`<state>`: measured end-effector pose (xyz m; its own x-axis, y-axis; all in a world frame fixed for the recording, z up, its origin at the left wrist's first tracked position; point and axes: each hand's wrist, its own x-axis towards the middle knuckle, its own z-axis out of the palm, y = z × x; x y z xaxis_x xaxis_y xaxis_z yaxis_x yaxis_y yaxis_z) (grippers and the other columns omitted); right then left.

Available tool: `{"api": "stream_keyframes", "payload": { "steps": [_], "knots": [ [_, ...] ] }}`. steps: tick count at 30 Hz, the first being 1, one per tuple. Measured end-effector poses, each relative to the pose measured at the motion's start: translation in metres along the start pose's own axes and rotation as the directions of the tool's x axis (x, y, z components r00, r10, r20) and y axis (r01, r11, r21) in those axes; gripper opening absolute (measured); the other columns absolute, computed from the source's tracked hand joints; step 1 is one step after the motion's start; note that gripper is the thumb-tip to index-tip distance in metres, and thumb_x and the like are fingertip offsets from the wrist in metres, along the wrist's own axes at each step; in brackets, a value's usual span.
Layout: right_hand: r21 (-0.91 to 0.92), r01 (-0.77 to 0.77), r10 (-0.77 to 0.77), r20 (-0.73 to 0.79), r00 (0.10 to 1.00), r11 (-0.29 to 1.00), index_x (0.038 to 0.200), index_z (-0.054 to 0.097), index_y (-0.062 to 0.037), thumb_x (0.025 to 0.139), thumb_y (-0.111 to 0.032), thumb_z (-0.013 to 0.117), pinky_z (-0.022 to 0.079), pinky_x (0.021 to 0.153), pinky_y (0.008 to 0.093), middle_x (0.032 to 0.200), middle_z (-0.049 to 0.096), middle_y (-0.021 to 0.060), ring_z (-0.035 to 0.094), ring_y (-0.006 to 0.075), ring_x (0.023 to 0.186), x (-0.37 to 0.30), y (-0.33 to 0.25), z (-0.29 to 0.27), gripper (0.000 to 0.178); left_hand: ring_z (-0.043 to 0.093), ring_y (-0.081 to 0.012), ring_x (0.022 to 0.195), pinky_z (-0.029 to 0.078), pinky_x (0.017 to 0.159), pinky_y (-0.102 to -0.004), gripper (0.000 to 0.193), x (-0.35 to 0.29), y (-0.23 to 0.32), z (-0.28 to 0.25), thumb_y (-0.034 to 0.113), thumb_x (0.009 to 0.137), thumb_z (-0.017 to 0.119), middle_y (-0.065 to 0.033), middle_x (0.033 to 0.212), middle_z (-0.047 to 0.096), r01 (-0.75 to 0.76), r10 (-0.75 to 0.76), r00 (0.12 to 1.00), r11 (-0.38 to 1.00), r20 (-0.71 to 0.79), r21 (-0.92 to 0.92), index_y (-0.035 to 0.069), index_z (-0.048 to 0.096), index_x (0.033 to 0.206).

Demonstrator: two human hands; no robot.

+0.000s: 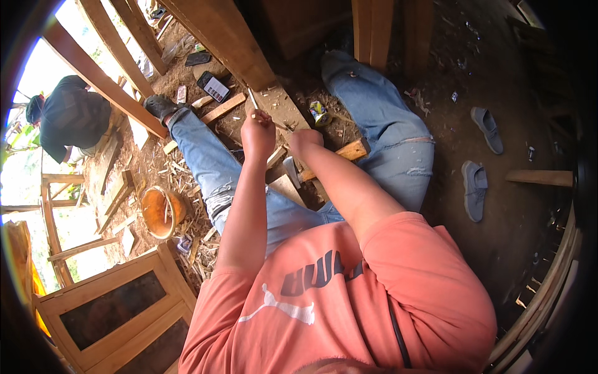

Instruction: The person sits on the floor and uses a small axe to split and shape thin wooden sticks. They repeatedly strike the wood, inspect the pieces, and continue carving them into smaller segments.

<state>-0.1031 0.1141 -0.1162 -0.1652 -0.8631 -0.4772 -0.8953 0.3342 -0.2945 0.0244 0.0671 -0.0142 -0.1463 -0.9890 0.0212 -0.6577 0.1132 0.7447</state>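
Orange bucket [179,207], two grey shoes [474,194]

Daylight glares in from your left, overexposed; the floor [529,134] at your right lies dim, and straight edges bow near the black rim.

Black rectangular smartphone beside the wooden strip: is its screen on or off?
On: the smartphone shows bright white, with small reddish patches.

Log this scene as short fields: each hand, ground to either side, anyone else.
Left hand: gripping a thin pale rod
Right hand: curled near a wooden board; grip unclear
Ground, left: orange bucket, phone with lit screen
Ground, right: two grey shoes
Others: person in dark top, far left
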Motion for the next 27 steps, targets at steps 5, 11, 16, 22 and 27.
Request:
{"api": "stream_keyframes", "payload": {
  "steps": [5,11,16,22,27],
  "knots": [
    [-0.038,-0.009,0.013,0.106,0.994,0.999,0.117,0.08,-0.0074,0.1,-0.019,0.059,0.063,0.09,0.046,0.121,0.079,0.015,0.077,0.0311,0.112,-0.005,-0.001,-0.023,0.03,0.077,-0.0212,0.098,0.06,0.085,-0.0298,0.02,-0.005,-0.018,-0.009,-0.004,0.096,0.072,-0.0131,0.102,0.075,0.066,-0.088,0.996,0.89,-0.026,-0.452,0.003,0.054,0.101],
    [0.321,0.08,-0.01,-0.214,0.977,0.944,0.126,0.071,-0.0036,0.107,-0.025,0.054,0.062,0.077,0.0451,0.11,0.078,0.0209,0.079,0.0305,0.093,-0.007,0.001,-0.051,0.033,0.074,-0.0308,0.116,0.065,0.096,-0.0373,0.034,-0.021,-0.048,-0.073,-0.013,0.1,0.064,-0.0157,0.112,0.072,0.1,-0.109,0.992,0.372,0.064,-0.923,0.01,0.042,0.114],
    [0.967,0.11,-0.217,-0.06,0.974,0.23,0.11,0.066,-0.0025,0.11,-0.03,0.059,0.044,0.046,0.0285,0.086,0.07,0.0079,0.054,0.0102,0.049,-0.069,-0.013,-0.123,0.028,0.072,-0.0335,0.122,0.064,0.101,-0.0403,0.032,-0.042,-0.053,-0.117,-0.011,0.1,0.065,-0.012,0.114,0.072,0.088,-0.129,0.989,0.158,0.068,-0.983,0.012,0.046,0.113],
    [0.907,0.275,-0.222,-0.211,0.952,0.319,0.104,0.072,-0.0043,0.103,-0.018,0.071,0.047,0.052,0.0251,0.087,0.076,0.0044,0.062,0.0066,0.06,-0.127,-0.024,-0.166,0.014,0.071,-0.0331,0.123,0.065,0.101,-0.0414,0.03,-0.057,-0.025,-0.128,-0.012,0.1,0.064,-0.011,0.115,0.071,0.07,-0.08,0.995,0.077,0.064,-0.995,0.012,0.05,0.111],
    [0.897,0.359,-0.192,-0.316,0.929,0.259,0.109,0.07,-0.005,0.104,-0.016,0.072,0.048,0.053,0.0216,0.093,0.077,0.0035,0.055,0.0025,0.059,-0.131,-0.011,-0.167,0.012,0.073,-0.0291,0.118,0.066,0.097,-0.0388,0.026,-0.065,-0.008,-0.134,-0.008,0.102,0.064,-0.0104,0.118,0.071,0.112,-0.032,0.993,0.056,0.11,-0.992,0.013,0.053,0.114]
  ]
}}
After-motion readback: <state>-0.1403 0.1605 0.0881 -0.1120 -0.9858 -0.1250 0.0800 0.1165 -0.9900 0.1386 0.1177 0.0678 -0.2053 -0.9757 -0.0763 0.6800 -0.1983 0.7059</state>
